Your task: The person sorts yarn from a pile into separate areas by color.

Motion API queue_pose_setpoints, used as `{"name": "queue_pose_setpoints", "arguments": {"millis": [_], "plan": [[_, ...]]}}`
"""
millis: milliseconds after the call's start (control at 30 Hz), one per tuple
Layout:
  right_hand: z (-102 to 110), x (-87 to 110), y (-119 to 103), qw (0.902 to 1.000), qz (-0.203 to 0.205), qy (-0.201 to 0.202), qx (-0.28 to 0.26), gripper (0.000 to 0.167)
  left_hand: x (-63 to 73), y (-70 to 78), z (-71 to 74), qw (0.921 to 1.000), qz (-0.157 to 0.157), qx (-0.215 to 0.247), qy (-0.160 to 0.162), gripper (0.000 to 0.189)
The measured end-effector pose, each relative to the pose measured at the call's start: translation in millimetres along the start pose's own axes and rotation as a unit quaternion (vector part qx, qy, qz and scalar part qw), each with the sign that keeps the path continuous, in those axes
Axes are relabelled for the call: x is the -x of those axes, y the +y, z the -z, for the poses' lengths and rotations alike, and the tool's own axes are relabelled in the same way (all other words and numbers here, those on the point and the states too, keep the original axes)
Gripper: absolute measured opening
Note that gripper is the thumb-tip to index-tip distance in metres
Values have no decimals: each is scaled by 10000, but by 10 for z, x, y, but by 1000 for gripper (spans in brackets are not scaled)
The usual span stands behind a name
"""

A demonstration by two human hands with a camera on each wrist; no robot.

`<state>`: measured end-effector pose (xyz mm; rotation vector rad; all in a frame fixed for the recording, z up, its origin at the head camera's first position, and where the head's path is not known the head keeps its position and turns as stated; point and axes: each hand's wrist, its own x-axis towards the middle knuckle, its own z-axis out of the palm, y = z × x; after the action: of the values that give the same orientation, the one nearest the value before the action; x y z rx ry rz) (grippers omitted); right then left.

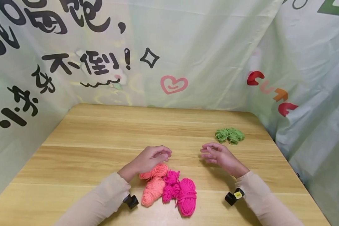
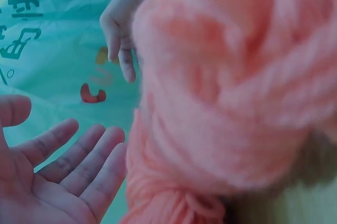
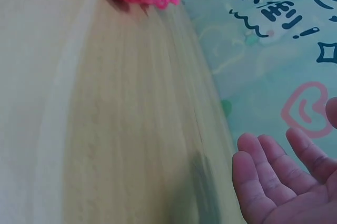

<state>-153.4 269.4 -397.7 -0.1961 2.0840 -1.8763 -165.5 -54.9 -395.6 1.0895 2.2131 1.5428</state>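
In the head view my left hand (image 1: 151, 158) hovers over the far end of the coral yarn, fingers loosely bent around nothing. Two coral yarn bundles (image 1: 153, 191) lie below it, one behind the other; a coral bundle (image 2: 226, 87) fills much of the left wrist view. Against them sits a knotted magenta yarn bundle (image 1: 171, 186), with a larger magenta skein (image 1: 187, 197) tied round its middle to the right. My right hand (image 1: 220, 157) is held above the table with relaxed fingers, palm facing left. A green yarn bundle (image 1: 229, 135) lies just beyond it.
The wooden table (image 1: 101, 125) has printed cloth (image 1: 209, 62) hanging behind and along both sides. A small black camera is strapped at each wrist, the left camera (image 1: 131, 201) beside the coral yarn and the right camera (image 1: 234, 196) over bare wood.
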Motion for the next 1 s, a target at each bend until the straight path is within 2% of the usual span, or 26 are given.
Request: {"name": "queue_pose_setpoints", "arguments": {"millis": [67, 133, 333, 400, 633, 867, 1000], "plan": [[-26, 13, 8, 10000, 8, -86, 9, 52, -16, 11, -23, 9999, 52, 114, -96, 32], [-52, 27, 19, 9998, 50, -201, 36, 52, -32, 13, -43, 9999, 52, 26, -149, 34], [-145, 65, 58, 9979, 154, -519, 348, 49, -88, 12, -102, 9959, -266, -826, -267, 38], [-179, 68, 70, 9972, 124, -551, 490, 47, -101, 13, -128, 9934, -250, -1049, -379, 34], [-277, 93, 91, 9906, 195, -796, 1096, 39, -117, 60, -201, 9752, 73, -2069, -786, 28], [-405, 122, 107, 9790, 368, -1146, 1644, 34, -112, 75, -239, 9584, 180, -2608, -1144, 31], [-455, 130, 104, 9695, 485, -1273, 2039, 32, -115, 96, -252, 9526, 286, -2748, -1275, 33]]}}
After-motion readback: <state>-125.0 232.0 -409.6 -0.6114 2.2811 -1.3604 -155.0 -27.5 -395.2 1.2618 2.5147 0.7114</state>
